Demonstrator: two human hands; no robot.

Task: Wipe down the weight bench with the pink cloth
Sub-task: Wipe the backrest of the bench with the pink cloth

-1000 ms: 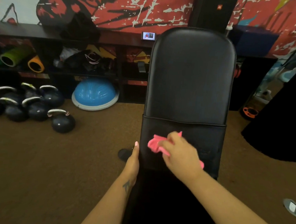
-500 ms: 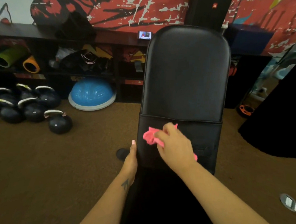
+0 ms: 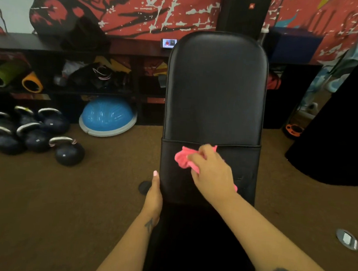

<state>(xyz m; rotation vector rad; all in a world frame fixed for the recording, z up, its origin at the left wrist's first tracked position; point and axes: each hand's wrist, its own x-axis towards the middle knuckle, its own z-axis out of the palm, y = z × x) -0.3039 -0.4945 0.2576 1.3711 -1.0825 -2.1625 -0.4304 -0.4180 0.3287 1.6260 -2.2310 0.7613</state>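
At frame centre, the right hand (image 3: 211,171) presses the bunched pink cloth (image 3: 183,159) onto the black weight bench (image 3: 216,91), while the left hand (image 3: 154,194) grips the bench's left edge.

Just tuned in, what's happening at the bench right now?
A person is wiping the black weight bench. The right hand presses a bunched pink cloth on the pad just below the seam between the two cushions. The left hand grips the bench's left edge. Kettlebells and a blue balance dome sit on the floor to the left.
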